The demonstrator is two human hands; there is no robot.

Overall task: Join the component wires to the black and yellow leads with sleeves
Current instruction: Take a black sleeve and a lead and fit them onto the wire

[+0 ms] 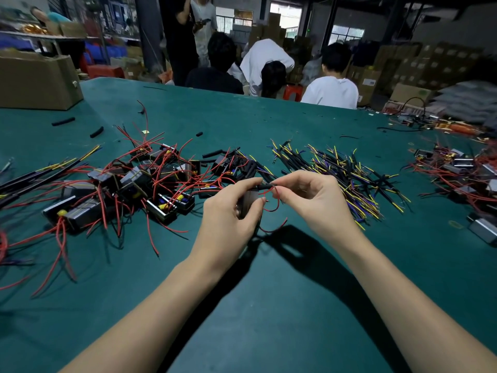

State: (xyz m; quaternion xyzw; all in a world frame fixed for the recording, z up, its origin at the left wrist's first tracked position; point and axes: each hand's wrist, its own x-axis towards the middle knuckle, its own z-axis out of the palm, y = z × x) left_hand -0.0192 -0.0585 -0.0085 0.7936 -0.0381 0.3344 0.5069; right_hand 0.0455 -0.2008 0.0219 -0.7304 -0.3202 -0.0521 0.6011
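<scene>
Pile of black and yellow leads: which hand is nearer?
Right. The right hand sits just beside the pile of black and yellow leads; the left hand is farther, on its far side.

— Where are the arms?

— Two bare forearms enter from the lower edge, the left from 7 o'clock, the right from 5 o'clock, and converge toward the centre.

— And the hands?

— The left hand [231, 208] sits just left of centre, back toward the camera, fingers curled in a grip, thumb and forefinger pinched at its 1 o'clock. The right hand [314, 197] sits at 3 o'clock of it, thumb and forefinger pinched toward 9 o'clock, the other fingers loosely curled. The two sets of fingertips nearly touch.
</scene>
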